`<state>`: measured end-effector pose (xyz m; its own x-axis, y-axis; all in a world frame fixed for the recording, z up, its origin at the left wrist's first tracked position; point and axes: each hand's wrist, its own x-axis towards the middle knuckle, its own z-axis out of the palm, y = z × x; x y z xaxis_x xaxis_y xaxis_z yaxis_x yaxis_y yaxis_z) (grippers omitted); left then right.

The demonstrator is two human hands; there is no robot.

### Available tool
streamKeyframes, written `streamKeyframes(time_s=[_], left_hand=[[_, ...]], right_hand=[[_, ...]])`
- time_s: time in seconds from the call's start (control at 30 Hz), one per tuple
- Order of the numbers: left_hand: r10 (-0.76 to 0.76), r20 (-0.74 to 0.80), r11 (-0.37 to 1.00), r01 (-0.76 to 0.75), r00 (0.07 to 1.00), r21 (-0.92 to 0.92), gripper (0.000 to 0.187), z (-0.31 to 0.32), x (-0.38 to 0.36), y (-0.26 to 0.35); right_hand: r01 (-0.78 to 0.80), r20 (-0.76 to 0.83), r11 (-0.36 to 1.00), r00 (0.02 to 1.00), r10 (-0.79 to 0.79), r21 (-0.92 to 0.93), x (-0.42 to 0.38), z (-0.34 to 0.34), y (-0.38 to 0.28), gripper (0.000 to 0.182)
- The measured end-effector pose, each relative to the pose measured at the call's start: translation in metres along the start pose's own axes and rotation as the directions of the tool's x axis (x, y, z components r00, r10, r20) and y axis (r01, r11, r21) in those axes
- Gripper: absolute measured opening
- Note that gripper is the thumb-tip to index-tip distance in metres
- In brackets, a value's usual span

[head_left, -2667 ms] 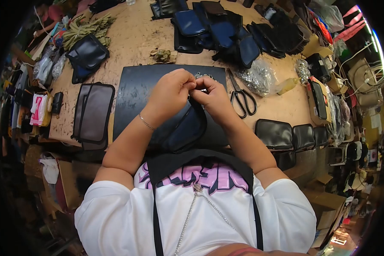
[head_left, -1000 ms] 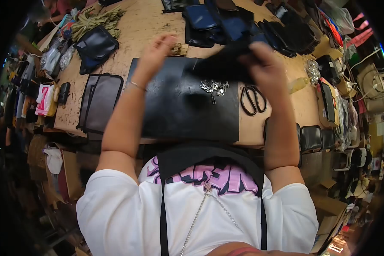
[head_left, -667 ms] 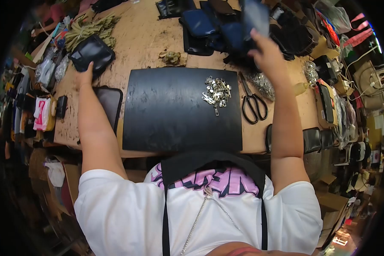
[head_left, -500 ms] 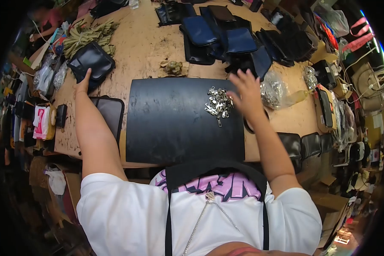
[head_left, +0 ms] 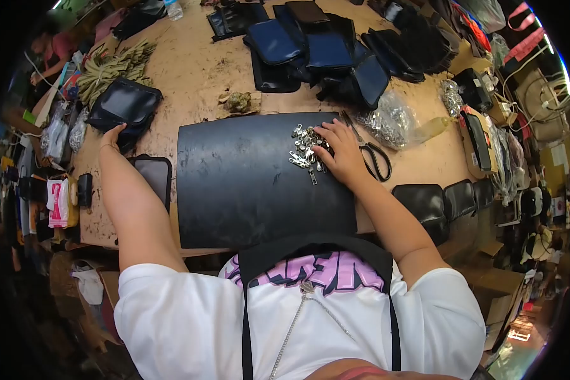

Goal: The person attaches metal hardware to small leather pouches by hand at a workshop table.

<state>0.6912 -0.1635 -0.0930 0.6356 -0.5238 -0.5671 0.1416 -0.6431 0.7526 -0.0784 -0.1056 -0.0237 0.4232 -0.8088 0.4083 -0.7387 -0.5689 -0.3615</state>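
My left hand (head_left: 112, 135) is at the near edge of a stack of black pouches (head_left: 125, 104) on the left, its fingers partly hidden under or against them. On the right, my right hand (head_left: 341, 151) rests with fingers spread at the right side of a pile of silver zipper pulls (head_left: 305, 147). That pile lies on a dark rectangular mat (head_left: 259, 190). Black-handled scissors (head_left: 379, 161) lie just right of my right hand, beside a plastic bag of metal pieces (head_left: 392, 120).
Blue and black pouches (head_left: 329, 50) are heaped at the back. Greenish strips (head_left: 117, 69) lie back left, near a person (head_left: 47, 54). More black pouches (head_left: 421, 204) sit at the right front edge. A small lumpy object (head_left: 239, 101) is behind the mat.
My right hand has come down and nearer, onto the edge of the zipper pulls. My left hand stays at the black pouches. The whole view has shifted slightly.
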Motion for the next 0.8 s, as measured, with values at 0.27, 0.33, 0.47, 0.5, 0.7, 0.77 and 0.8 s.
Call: streamKeyframes(time_s=[0.27,0.33,0.47,0.5,0.7,0.77,0.8], left_hand=[[0.427,0.073,0.699,-0.278,0.901,-0.659,0.029,0.042,-0.182,0.048],[0.516,0.149,0.622,-0.250,0.843,-0.742,0.024,0.047,-0.234,0.044],[0.513,0.276,0.707,-0.218,0.813,-0.672,0.031,0.066,-0.327,0.010],[0.490,0.289,0.743,-0.221,0.822,-0.632,0.036,0.076,-0.346,-0.002],[0.834,0.019,0.311,-0.498,0.551,0.810,0.084,0.123,-0.369,-0.083],[0.893,0.078,0.124,-0.410,0.442,0.904,0.076,0.154,-0.429,-0.068],[0.931,0.154,0.033,-0.496,0.330,0.868,0.072,0.165,-0.439,-0.069]], right_hand=[[-0.019,-0.007,0.999,1.000,0.019,0.040,0.000,-0.002,0.000,0.043],[-0.009,-0.022,0.998,1.000,0.010,0.055,-0.002,-0.002,-0.002,0.041],[0.017,-0.055,0.998,0.998,-0.013,0.058,-0.001,0.001,0.002,0.041],[0.023,-0.062,0.998,0.998,-0.020,0.053,-0.002,0.003,0.003,0.042],[0.045,-0.076,0.998,0.996,-0.041,0.049,-0.002,0.010,0.008,0.042],[0.058,-0.092,0.998,0.994,-0.056,0.024,-0.003,0.012,0.009,0.042],[0.053,-0.088,0.999,0.995,-0.053,-0.003,-0.004,0.013,0.010,0.045]])
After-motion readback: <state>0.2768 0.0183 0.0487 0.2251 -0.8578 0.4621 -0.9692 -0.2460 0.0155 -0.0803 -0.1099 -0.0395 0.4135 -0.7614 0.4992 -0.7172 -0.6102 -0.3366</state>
